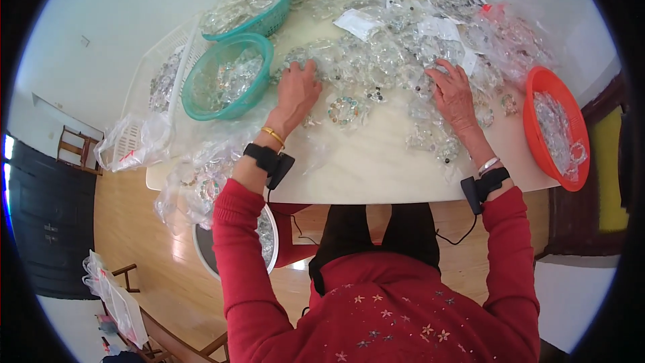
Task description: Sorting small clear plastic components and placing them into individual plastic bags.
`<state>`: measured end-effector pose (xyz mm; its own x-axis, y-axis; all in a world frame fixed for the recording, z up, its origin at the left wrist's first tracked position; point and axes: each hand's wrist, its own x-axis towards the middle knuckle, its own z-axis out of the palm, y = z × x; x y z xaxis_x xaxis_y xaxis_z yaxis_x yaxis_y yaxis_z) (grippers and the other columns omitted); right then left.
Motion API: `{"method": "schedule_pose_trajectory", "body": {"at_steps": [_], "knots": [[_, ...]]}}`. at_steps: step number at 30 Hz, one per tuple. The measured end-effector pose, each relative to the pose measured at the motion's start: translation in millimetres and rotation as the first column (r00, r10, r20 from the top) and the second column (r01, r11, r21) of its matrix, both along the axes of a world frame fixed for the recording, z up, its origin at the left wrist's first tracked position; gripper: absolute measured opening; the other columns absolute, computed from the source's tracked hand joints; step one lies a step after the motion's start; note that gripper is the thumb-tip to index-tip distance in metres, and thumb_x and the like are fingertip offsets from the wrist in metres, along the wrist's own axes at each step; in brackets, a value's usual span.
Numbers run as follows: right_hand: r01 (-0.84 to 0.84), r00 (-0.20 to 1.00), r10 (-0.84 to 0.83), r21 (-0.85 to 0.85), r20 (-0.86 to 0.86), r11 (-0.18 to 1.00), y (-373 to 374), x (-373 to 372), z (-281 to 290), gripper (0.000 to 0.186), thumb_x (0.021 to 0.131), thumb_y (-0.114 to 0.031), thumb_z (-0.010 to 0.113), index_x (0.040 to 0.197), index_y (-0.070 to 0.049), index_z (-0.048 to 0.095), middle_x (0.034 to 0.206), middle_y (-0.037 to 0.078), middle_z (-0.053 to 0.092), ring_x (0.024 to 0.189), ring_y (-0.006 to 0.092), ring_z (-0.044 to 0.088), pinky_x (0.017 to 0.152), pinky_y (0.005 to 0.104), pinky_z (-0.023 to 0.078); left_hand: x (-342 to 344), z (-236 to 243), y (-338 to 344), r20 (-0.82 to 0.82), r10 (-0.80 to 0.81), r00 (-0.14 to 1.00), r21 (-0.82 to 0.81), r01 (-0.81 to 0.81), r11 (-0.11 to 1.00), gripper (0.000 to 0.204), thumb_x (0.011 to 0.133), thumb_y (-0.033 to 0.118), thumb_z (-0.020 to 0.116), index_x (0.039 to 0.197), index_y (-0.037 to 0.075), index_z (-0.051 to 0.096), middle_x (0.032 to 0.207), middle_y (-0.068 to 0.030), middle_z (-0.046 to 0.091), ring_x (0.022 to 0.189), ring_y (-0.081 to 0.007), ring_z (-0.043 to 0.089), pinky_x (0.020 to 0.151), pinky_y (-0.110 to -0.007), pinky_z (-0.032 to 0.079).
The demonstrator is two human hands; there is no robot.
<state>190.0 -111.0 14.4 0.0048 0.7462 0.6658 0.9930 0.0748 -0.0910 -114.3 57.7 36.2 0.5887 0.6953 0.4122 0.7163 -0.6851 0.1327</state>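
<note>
Reaching among bagged bracelets (384, 55) — left hand (299, 89), grip unclear; right hand (455, 99) — loosely spread.

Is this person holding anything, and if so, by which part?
It cannot be told: the left hand and the right hand are both at the pile of bagged bracelets, but no grip shows clearly.

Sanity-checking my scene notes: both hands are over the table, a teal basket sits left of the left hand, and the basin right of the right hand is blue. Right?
Colour's wrong: the head view shows the basin right of the right hand is red-orange. The teal basket is left of the left hand, both hands over the table.
</note>
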Motion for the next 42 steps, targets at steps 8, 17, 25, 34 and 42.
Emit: {"method": "schedule_pose_trajectory", "body": {"at_steps": [8, 17, 25, 34, 42], "knots": [[-0.008, 1.000, 0.009, 0.034, -0.023, 0.999, 3, 1, -5, 0.040, 0.072, 0.002, 0.057, 0.110, -0.012, 0.060, 0.104, 0.006, 0.064, 0.116, 0.0220, 0.050, 0.101, 0.0472, 0.034, 29, 7, 21, -0.014, -0.038, 0.999, 0.124, 0.040, 0.991, 0.022, 0.079, 0.018, 0.055, 0.095, 0.004, 0.062, 0.083, -0.0243, 0.059, 0.073, -0.0427, 0.059, 0.062, -0.047, 0.049], [-0.007, 0.999, 0.007, 0.013, -0.038, 1.000, 2, 3, -4, 0.039, 0.073, 0.002, 0.057, 0.110, -0.012, 0.060, 0.105, 0.006, 0.064, 0.116, 0.0221, 0.050, 0.101, 0.0474, 0.035, 18, 59, 11, 0.733, 0.233, 0.638, -0.605, 0.456, 0.653, 0.013, 0.082, 0.016, 0.060, 0.083, 0.003, 0.063, 0.068, -0.0040, 0.061, 0.058, -0.0148, 0.058, 0.054, -0.026, 0.045], [-0.007, 0.999, 0.007, 0.016, -0.038, 1.000, 1, 2, -3, 0.039, 0.073, 0.002, 0.056, 0.110, -0.012, 0.060, 0.105, 0.006, 0.064, 0.116, 0.0218, 0.050, 0.101, 0.0474, 0.035, 20, 44, 0, 0.782, 0.299, 0.547, -0.615, 0.603, 0.508, 0.013, 0.081, 0.013, 0.062, 0.087, 0.002, 0.062, 0.069, -0.0019, 0.060, 0.059, -0.0108, 0.057, 0.055, -0.023, 0.044], [-0.017, 0.999, 0.019, 0.045, -0.033, 0.999, 3, 2, -3, 0.039, 0.073, 0.002, 0.056, 0.109, -0.012, 0.060, 0.102, 0.007, 0.064, 0.114, 0.0220, 0.051, 0.102, 0.0452, 0.035, 25, 29, 1, 0.735, 0.338, 0.588, -0.674, 0.576, 0.463, 0.014, 0.083, 0.012, 0.059, 0.092, 0.001, 0.062, 0.078, -0.0028, 0.062, 0.063, -0.0115, 0.058, 0.061, -0.024, 0.047], [-0.013, 0.999, 0.015, 0.042, -0.034, 0.999, 2, 2, -3, 0.040, 0.073, 0.002, 0.056, 0.110, -0.013, 0.061, 0.103, 0.007, 0.064, 0.110, 0.0225, 0.054, 0.102, 0.0451, 0.035, 20, 32, -3, 0.824, 0.260, 0.503, -0.566, 0.723, 0.397, 0.015, 0.084, 0.009, 0.057, 0.098, 0.003, 0.060, 0.090, -0.0059, 0.065, 0.070, -0.0135, 0.060, 0.066, -0.025, 0.049]]}}
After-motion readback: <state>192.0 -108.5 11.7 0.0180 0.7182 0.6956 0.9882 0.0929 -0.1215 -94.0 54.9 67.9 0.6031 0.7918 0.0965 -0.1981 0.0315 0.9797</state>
